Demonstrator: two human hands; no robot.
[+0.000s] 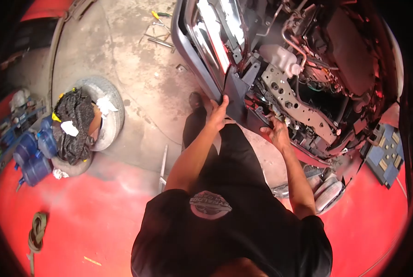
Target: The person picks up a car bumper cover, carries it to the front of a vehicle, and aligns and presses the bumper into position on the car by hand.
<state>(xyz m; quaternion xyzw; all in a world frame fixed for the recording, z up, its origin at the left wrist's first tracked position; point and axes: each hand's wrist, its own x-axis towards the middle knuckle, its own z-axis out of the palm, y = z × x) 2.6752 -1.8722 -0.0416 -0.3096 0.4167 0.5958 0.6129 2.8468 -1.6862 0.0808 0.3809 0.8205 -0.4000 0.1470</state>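
A dark car bumper (193,62) with a chrome grille (207,34) stands at an angle at the front of a vehicle. My left hand (217,114) is closed around its near end, thumb on top. My right hand (277,134) is closed at the lower edge of the same dark end piece, close to the body; part of its grip is hidden. Beside it lie a bare metal bracket with holes (285,99) and a white plastic reservoir (280,59). Wires and small connectors show just above my right fingers.
On the left, a tire (112,99) carries a black plastic bag (72,120), beside blue water jugs (33,161). Hand tools (160,41) lie on the concrete beyond the bumper. A strap (37,231) rests on the red floor; a blue-grey panel (386,154) is at right.
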